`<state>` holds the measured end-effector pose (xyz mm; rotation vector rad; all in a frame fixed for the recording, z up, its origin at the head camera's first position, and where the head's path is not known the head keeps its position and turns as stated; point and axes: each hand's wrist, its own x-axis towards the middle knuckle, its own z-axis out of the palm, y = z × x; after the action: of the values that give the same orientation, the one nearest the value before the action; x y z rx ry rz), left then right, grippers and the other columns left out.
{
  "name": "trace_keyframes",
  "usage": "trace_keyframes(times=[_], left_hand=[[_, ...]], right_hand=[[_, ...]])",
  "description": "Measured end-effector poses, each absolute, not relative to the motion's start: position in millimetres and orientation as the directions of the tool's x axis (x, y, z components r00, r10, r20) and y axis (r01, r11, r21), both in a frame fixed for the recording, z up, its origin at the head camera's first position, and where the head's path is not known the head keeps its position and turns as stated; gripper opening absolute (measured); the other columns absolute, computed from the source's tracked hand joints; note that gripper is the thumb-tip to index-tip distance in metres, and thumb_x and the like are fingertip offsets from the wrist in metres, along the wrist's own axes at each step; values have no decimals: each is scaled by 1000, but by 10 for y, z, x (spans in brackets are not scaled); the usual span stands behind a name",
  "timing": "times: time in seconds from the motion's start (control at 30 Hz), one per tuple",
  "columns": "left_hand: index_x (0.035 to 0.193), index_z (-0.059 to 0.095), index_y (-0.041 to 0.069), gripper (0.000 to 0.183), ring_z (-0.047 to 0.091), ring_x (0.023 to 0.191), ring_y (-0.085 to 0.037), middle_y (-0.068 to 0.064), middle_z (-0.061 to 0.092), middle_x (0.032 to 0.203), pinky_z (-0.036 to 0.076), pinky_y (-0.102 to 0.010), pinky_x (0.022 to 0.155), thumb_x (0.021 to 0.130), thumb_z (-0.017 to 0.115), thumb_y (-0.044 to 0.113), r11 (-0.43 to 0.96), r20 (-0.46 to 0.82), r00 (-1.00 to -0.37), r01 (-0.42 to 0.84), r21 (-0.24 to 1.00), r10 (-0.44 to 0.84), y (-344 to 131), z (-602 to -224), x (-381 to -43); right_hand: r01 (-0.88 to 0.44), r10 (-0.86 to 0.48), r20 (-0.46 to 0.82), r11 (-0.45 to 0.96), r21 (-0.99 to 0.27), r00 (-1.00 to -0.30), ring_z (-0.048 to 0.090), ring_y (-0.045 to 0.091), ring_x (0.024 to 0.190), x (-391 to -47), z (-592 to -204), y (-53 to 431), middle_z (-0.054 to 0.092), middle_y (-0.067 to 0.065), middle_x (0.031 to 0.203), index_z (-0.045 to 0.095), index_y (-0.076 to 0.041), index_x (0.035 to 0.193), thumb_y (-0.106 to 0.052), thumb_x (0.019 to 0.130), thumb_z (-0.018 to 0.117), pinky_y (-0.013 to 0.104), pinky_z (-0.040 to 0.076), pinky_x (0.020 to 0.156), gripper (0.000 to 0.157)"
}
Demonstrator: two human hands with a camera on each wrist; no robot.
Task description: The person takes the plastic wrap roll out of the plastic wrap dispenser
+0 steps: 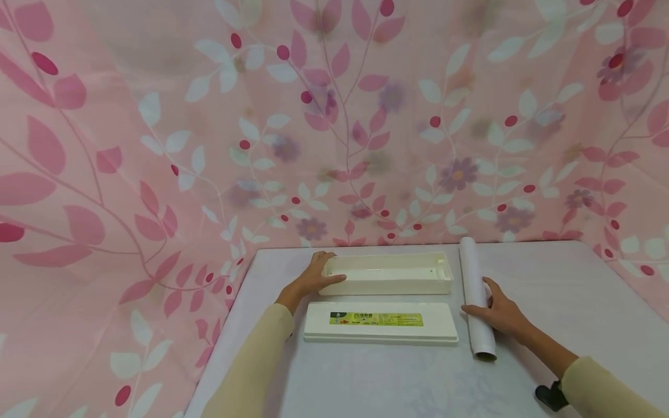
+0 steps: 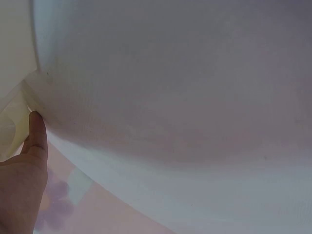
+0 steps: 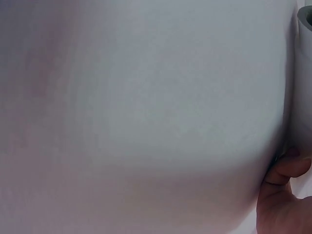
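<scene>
A long, open, cream plastic box lies near the table's back edge. My left hand grips its left end, thumb along the near side and fingers at the far corner. Parallel to the box and nearer me is its flat white lid, with a yellow-green label. To the right of both lies a white hollow roll, pointing away from me. My right hand holds this roll, its thumb across the top and its fingers at the right side. The right wrist view shows the roll only at its edge.
Everything lies on a table with a pale cloth. Behind and to the sides hangs a pink curtain with leaves and flowers, meeting the table's back edge. A black strap piece shows at my right wrist.
</scene>
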<state>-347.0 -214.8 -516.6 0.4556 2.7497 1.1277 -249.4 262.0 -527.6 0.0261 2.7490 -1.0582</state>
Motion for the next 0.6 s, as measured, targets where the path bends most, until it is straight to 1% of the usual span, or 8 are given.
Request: trace_keyframes(times=[0.07,0.13,0.37,0.6], left_hand=[[149,37,15,85,35,137,-33,-14,22,155,29,-56,116,83,74,54,670,-7,-945,227,707,327,-2148,-5154,-3468],[150,36,15,85,34,137,-32,-13,22,155,29,-56,116,83,74,53,674,-11,-946,223,704,325,-2147,-5145,-3470],[151,35,17,86,31,140,-32,-13,19,157,28,-56,117,83,74,53,677,-34,-946,204,707,321,-2140,-5135,-3479],[150,36,17,85,34,138,-32,-13,21,156,30,-56,116,83,74,54,675,-26,-946,212,707,324,-2153,-5168,-3511]], right_hand=[[80,-58,-184,746,-661,-981,59,29,90,-2493,-5273,2616,55,27,108,5,-1,154,-57,85,69,38,51,70,110],[74,-63,-182,750,-658,-981,59,30,90,-2493,-5268,2614,55,28,109,5,-1,154,-57,85,69,39,51,71,110],[69,-75,-195,765,-641,-978,60,34,96,-2494,-5238,2602,53,34,117,1,2,153,-57,86,68,46,54,76,111],[86,-77,-218,757,-648,-973,59,34,96,-2506,-5242,2595,53,33,118,-1,0,154,-57,87,67,46,54,76,112]])
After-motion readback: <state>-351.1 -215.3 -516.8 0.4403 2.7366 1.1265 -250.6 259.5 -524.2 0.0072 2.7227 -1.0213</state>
